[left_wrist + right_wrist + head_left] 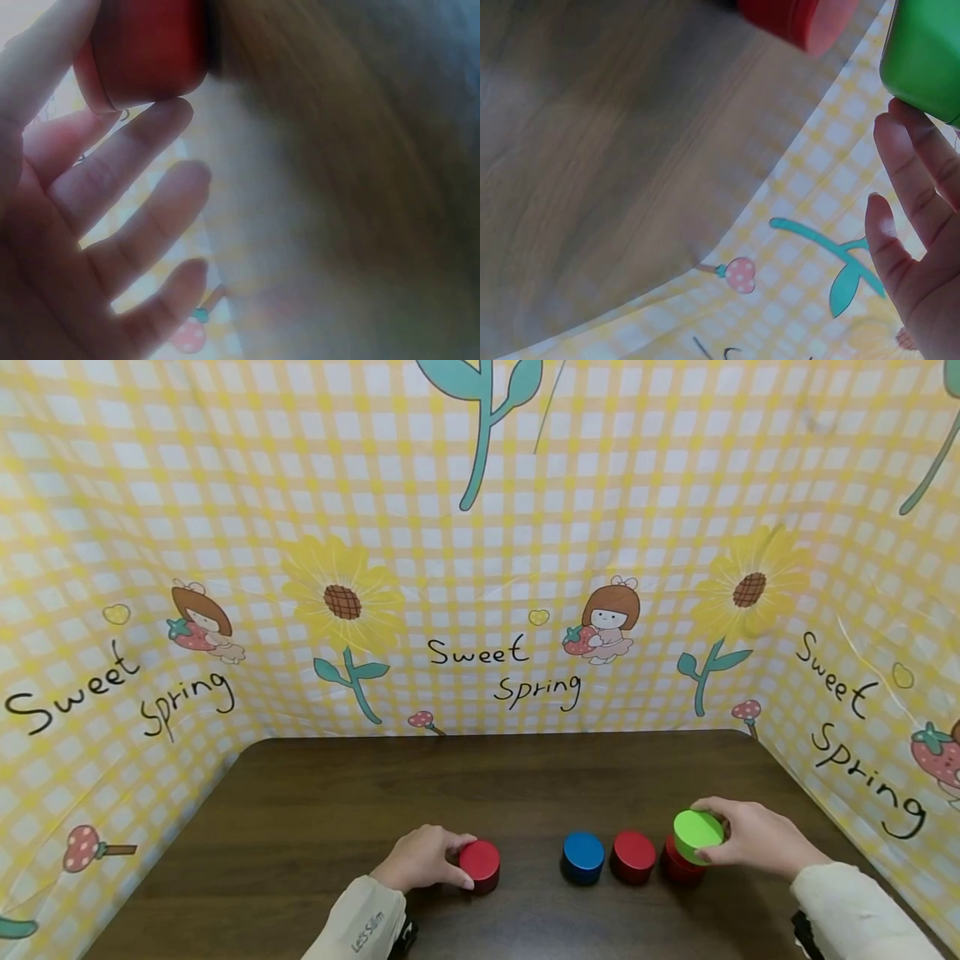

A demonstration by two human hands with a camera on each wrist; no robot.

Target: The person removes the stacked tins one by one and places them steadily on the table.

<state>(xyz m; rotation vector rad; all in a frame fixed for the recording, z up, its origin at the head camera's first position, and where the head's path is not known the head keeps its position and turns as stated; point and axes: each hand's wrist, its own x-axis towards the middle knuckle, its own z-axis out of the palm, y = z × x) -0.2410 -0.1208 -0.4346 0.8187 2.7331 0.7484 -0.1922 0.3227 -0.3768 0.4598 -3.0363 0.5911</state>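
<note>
My left hand (423,857) pinches a small round red tin (480,866) between thumb and fingers, at the table's middle. In the left wrist view this red tin (150,52) shows close up, its base near or on the tabletop. On the right, my right hand (757,835) grips a light green round tin (698,837) by its sides. The green tin hangs over another red tin (681,867) and partly hides it. A gap shows between the green tin (924,60) and the red tin (799,19) in the right wrist view.
Between the hands, a blue tin (582,858) and a red tin (633,857) stand side by side on the dark wooden table (480,777). A yellow checked cloth (480,560) with printed flowers and lettering hangs around the back and sides.
</note>
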